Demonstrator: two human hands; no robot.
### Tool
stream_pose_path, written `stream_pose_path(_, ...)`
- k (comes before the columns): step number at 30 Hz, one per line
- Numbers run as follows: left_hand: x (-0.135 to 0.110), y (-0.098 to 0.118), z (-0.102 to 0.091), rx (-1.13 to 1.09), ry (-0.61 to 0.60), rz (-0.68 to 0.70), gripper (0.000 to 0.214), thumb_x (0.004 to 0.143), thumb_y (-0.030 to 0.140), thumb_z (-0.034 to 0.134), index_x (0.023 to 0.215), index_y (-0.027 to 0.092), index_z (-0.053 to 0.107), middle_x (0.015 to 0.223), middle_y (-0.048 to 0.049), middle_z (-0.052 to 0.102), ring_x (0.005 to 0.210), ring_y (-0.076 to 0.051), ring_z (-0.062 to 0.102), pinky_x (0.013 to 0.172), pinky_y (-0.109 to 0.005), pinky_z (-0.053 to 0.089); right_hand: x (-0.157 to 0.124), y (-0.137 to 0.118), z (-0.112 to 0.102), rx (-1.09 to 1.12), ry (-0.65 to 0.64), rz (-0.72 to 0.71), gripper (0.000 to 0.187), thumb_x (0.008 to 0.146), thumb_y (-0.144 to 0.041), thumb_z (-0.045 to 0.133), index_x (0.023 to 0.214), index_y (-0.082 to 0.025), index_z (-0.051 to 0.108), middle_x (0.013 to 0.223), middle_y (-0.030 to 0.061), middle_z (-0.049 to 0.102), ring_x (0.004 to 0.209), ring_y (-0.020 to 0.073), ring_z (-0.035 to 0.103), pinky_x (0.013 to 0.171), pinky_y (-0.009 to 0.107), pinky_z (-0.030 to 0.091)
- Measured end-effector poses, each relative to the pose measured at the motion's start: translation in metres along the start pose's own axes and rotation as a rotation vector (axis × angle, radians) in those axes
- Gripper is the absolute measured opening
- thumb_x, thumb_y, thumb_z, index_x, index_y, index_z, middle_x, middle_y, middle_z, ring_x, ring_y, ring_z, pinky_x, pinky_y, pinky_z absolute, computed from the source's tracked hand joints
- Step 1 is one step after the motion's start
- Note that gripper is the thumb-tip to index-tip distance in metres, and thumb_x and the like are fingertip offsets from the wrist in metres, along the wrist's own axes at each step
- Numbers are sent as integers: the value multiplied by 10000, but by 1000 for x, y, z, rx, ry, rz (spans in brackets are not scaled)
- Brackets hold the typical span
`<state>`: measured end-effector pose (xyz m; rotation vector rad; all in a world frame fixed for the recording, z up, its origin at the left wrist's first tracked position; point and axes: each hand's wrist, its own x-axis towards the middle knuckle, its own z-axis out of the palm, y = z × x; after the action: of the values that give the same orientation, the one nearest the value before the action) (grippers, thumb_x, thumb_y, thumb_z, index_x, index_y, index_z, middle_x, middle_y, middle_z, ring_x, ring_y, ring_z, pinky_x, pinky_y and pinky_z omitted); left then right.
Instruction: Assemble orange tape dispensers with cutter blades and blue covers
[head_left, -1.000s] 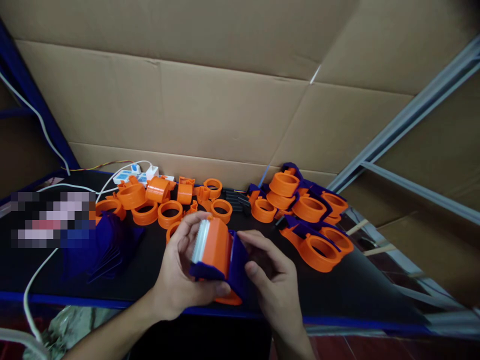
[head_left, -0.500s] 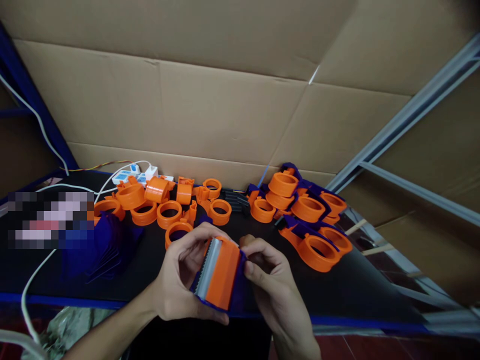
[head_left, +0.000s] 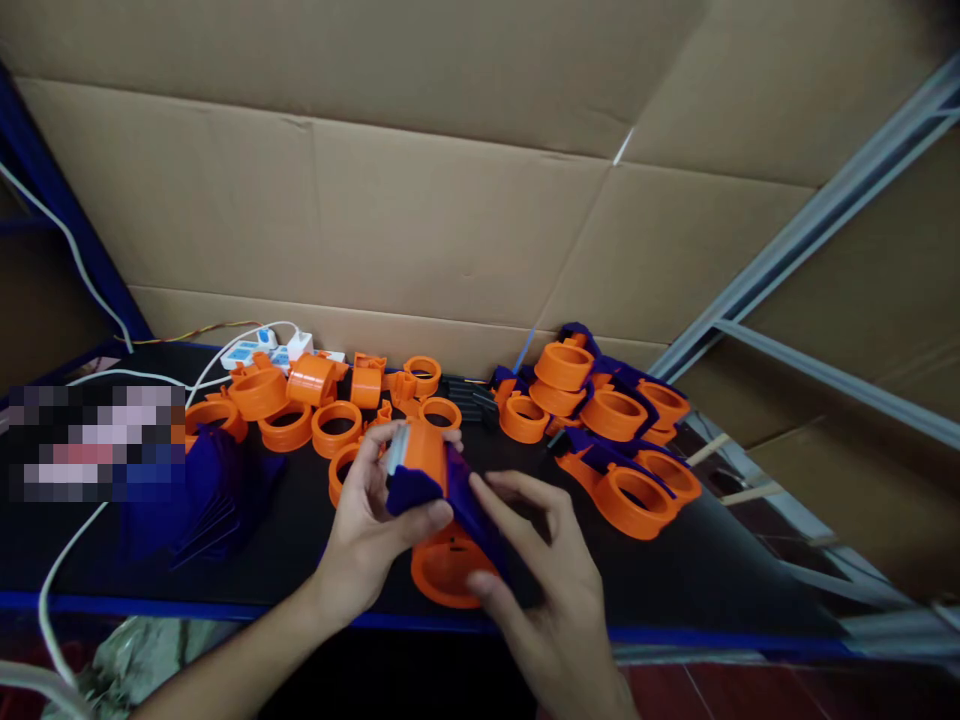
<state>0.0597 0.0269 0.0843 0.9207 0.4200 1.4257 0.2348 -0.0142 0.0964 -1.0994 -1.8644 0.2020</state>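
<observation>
My left hand (head_left: 371,545) is closed round the cutter end of an orange tape dispenser (head_left: 426,450), its thumb pressed on a dark blue side piece. A toothed grey metal blade (head_left: 397,450) shows at that end. The dispenser's orange ring (head_left: 454,580) points down towards me. My right hand (head_left: 551,560) grips the dispenser loosely from the right, index fingertip on the long blue plate (head_left: 476,505) and thumb by the ring. Left of my hands lies a fanned stack of dark blue plates (head_left: 202,500).
Several orange dispenser bodies (head_left: 336,428) lie behind my hands. Assembled dispensers with blue plates (head_left: 634,500) are piled at the right. Black pieces (head_left: 466,400) and a white power strip (head_left: 244,353) sit along the back, before a cardboard wall (head_left: 450,220).
The dispenser has turned in my hands, from its blade end facing me to its ring hanging down towards me. My right fingers have spread from a pinch along the blue plate.
</observation>
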Motion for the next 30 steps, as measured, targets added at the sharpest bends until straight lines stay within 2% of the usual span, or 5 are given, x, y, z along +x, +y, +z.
stream_pose_path(7,2,-13,14,48,41,-155,629,737,186,853,1299,270,583,1460,-89,581,1412,-281,488,1157,-446,420,2,36,-38,-238,58,8,383,955,-287,646,1337,-307,670,1038,59,718,892,223,685,803,352,550)
stream_pose_path(10,8,-3,3,135,133,-47,604,828,224,777,1385,300,555,1543,-82,502,1460,-284,424,1178,-482,393,15,75,-67,-372,45,118,322,950,-418,638,1211,-262,745,977,63,751,837,234,705,756,354,539)
stream_pose_path(14,17,17,-13,198,52,5,426,916,270,680,1337,260,616,1447,-97,599,1379,-296,520,1131,-476,451,21,120,-90,-649,-51,244,366,954,-459,582,1139,-208,773,1047,108,781,927,303,727,768,397,529)
stream_pose_path(19,19,24,-19,277,-63,-50,290,946,314,637,1211,215,701,1249,-114,717,1239,-303,629,1036,-446,527,18,138,-88,-844,-187,330,330,947,-441,580,1097,-219,774,1072,106,777,918,309,711,713,387,511)
stream_pose_path(30,21,28,-26,367,-167,-94,217,987,304,581,1125,207,717,1092,-82,749,1098,-252,687,958,-392,563,16,150,-81,-1006,-201,372,256,975,-264,516,1136,-186,699,1051,102,704,953,261,668,719,325,481)
